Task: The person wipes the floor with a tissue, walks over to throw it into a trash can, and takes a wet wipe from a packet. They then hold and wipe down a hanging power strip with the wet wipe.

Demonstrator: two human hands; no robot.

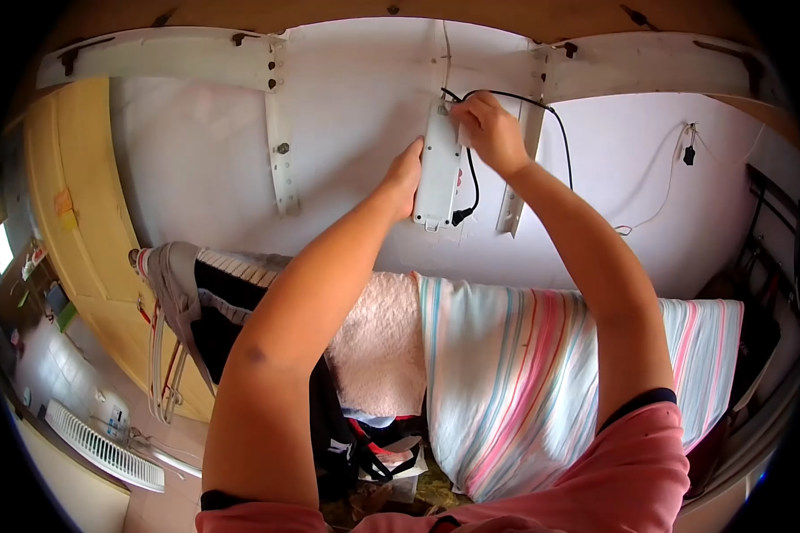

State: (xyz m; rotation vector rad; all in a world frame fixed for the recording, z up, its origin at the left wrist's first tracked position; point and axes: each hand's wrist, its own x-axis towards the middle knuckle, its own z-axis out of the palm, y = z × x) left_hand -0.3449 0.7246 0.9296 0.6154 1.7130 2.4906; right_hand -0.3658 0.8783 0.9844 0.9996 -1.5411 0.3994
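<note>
A white power strip (437,169) stands upright in front of the wall, its screwed back facing me. My left hand (406,178) grips its left edge, fingers hidden behind it. My right hand (489,131) is closed at the strip's upper right edge; a small pale patch shows under the fingers, and I cannot make out what they hold. A black cord (564,133) loops from the strip's top over my right hand and down. At the strip's lower right is a black plug (461,216), its cable rising along the side.
Below hang a striped cloth (507,364) and a pink fluffy towel (382,338) on a rail. Metal brackets (282,147) line the wall under a wooden board (347,12). A yellow door (76,204) and a white fan (102,444) are at left.
</note>
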